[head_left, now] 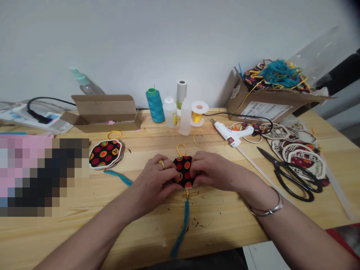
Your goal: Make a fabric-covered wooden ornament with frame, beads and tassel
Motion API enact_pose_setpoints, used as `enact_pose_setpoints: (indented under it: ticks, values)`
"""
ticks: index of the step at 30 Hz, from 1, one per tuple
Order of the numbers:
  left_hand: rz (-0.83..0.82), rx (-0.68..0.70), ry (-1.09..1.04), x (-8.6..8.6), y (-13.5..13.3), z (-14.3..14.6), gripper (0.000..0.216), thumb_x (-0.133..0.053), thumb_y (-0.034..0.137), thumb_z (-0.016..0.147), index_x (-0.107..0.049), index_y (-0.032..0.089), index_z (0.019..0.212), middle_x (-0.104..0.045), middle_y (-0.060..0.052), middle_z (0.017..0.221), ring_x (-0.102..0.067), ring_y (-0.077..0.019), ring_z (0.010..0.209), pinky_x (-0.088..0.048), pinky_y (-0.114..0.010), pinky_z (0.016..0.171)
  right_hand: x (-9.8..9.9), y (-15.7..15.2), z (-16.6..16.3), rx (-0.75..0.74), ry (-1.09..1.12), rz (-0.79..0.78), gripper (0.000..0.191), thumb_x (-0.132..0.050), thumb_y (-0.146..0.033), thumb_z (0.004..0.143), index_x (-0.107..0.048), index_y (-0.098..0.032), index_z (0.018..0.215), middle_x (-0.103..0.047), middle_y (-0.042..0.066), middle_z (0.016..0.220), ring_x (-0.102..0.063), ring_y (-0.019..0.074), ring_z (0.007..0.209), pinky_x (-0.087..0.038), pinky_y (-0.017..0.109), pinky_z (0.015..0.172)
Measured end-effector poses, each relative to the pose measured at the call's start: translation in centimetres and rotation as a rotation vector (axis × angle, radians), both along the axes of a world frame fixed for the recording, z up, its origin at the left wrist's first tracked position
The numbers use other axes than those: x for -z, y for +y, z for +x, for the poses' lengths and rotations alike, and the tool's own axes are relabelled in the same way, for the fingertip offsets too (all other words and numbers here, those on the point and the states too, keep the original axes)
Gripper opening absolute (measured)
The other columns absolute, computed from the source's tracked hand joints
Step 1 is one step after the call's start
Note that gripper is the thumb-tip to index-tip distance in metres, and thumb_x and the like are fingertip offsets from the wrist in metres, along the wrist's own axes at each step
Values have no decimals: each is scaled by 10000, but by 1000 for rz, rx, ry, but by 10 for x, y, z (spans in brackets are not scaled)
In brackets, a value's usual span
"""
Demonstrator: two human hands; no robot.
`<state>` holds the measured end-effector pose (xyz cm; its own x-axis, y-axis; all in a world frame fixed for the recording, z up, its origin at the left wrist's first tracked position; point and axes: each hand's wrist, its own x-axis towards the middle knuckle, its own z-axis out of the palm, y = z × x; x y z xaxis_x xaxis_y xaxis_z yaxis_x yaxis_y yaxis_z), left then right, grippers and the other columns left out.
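Black fabric ornament (183, 170), red-and-yellow rosette print, held at mid-table over the pine tabletop (225, 225). Left hand (157, 178), gold ring (161, 163) on one finger, and right hand (213, 170) pinch it from either side, fingers together and clamped on its edges. Yellow cord loop (181, 150) rises from its far end; teal tassel (181, 232) trails from its near end across the wood. Left of the ornament: stack of matching ornaments (105, 153). Right of it: hot glue gun (232, 133), black-handled scissors (289, 176) on carved wooden cutouts (299, 155). Beyond it: teal thread spool (155, 105), cardboard box (102, 112).
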<state>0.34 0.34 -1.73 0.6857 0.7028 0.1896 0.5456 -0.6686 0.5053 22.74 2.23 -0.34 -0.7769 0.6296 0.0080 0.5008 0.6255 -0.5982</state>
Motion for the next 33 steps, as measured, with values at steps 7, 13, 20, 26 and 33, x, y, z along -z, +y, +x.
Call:
enact_pose_setpoints:
  ticks: [7,13,20,26,33]
  values:
    - [-31,-8,53,-2,-1,0,59,-609,262,833,-590,214,805,-620,-3,834,-493,-195,895,-397,-370,827,-2,1,-2,13,-27,-20,54,-691,-180,761,-643,-165,781,-585,15,805,-518,146,797,-379,248,682]
    - [-28,5,-8,-1,0,-1,59,-587,239,845,-600,208,798,-610,-4,810,-493,-186,874,-392,-358,808,-6,-1,-1,12,-16,-14,55,-674,-207,783,-666,-162,813,-599,23,806,-527,146,786,-394,252,681]
    - [92,17,-189,-3,-1,3,132,-538,151,864,-645,228,862,-645,-4,835,-514,-158,840,-417,-354,834,-9,-6,-2,33,154,35,126,-561,-128,851,-680,-169,866,-623,34,857,-551,130,806,-427,246,721]
    - [34,73,-197,-6,-4,5,142,-547,144,860,-657,232,848,-661,5,822,-544,-144,843,-466,-298,779,-1,-9,-13,-2,129,25,176,-505,-81,860,-658,-167,871,-628,40,930,-568,137,852,-452,257,759]
    - [1,76,-227,-2,-11,9,171,-516,104,868,-648,199,918,-664,-25,860,-562,-148,833,-479,-289,741,7,-7,-14,-23,91,27,161,-517,-81,848,-648,-167,884,-617,50,988,-566,151,906,-458,273,783]
